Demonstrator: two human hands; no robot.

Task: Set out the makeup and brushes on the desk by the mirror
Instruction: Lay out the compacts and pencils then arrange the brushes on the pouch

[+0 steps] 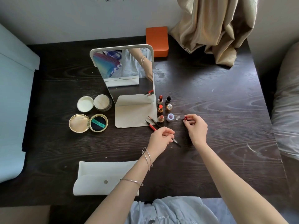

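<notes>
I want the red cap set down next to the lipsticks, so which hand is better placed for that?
The right hand: it already pinches the red cap, just beside the lipsticks. The left hand holds the red pen.

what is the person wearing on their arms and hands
Both forearms are bare, with no sleeves or gloves showing. The left arm carries thin silver bangles: a loose stack at the wrist and one more lower on the forearm. The left hand and the right hand show no rings that can be made out.
</notes>
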